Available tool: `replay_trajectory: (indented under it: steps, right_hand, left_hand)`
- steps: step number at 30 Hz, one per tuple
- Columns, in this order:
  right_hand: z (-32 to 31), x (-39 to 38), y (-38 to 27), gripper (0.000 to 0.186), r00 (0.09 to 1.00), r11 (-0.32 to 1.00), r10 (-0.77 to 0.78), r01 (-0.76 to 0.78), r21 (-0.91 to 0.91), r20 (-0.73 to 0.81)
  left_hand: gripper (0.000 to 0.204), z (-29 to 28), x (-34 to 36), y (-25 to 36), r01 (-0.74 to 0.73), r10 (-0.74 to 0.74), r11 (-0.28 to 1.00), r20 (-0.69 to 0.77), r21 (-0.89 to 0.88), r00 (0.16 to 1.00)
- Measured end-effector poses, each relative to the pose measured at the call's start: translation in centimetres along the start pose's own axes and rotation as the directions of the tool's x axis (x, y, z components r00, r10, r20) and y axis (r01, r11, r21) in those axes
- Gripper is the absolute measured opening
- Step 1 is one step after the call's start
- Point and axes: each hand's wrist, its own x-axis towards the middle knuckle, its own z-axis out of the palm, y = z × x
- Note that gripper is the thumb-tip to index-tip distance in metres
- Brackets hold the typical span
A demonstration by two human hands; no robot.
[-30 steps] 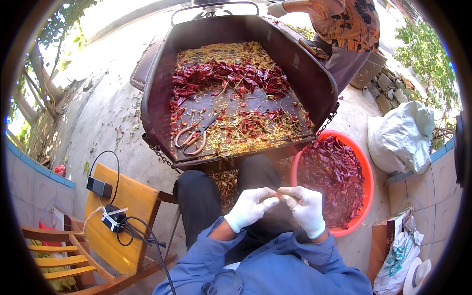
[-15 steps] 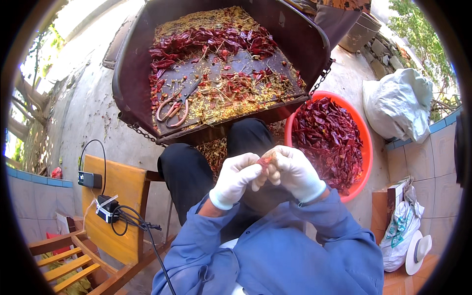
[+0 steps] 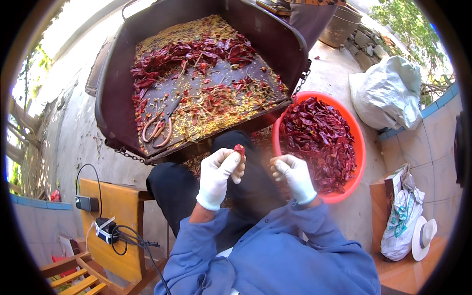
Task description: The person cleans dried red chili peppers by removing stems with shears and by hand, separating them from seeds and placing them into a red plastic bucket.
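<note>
In its gloved fingertips my left hand [image 3: 215,177] pinches a small piece of dried red chili [image 3: 239,149], raised above my knees. My right hand [image 3: 296,179], also in a white glove, is curled closed beside the near left rim of the red tub [image 3: 362,147]; whatever its fingertips hold, if anything, is too small to make out. Dried red chilies [image 3: 317,142] fill that tub. Ahead of my knees, a dark bin-like tray [image 3: 109,93] holds more chilies [image 3: 189,55], yellow seeds [image 3: 196,129] and stem bits. Pink-handled scissors [image 3: 158,132] lie inside it.
A wooden chair [image 3: 115,216] with black adapters and cables stands at left. On the right are a white sack [image 3: 386,91], a plastic bag [image 3: 400,231] and a white hat [image 3: 422,238]. Chains [image 3: 301,83] hang at the tray's front corners. Another person's leg [image 3: 307,22] shows behind.
My hands were together over a chili piece; now they are apart. The left keeps a red piece, while the right has moved toward the tub. The whole view has shifted slightly.
</note>
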Motion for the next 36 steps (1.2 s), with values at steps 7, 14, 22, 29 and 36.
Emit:
replay_trajectory:
  steps: [7, 14, 22, 29, 36]
  right_hand:
    - [-0.8, 0.0, 7.0, 0.014, 0.935, 0.875, -0.352, 0.309, -0.373, -0.051]
    - [-3.1, 0.4, 4.2, 0.018, 0.862, 0.446, -0.501, 0.332, -0.831, 0.076]
    - [3.5, 12.8, -8.7, 0.025, 0.762, 0.471, -0.595, 0.588, -0.658, 0.255]
    - [8.6, 32.9, -16.4, 0.057, 0.871, 0.217, -0.475, 0.254, -0.943, 0.125]
    - [15.0, 39.9, -14.6, 0.057, 0.93, 0.025, -0.351, 0.124, -0.992, 0.107]
  left_hand:
    - [0.064, 8.2, 2.1, -1.4, -0.354, 0.075, 0.811, 0.518, 0.465, 0.852]
    - [0.031, 3.5, 4.5, 2.7, -0.489, 0.351, 0.583, 0.342, 0.649, 0.872]
    - [0.026, -4.6, 7.8, 5.8, -0.351, 0.443, 0.629, 0.052, 0.694, 0.895]
    - [0.022, -6.1, 8.9, 5.6, -0.267, 0.396, 0.784, -0.122, 0.56, 0.91]
    - [0.022, -6.5, 8.4, 6.6, -0.274, 0.456, 0.654, -0.078, 0.705, 0.886]
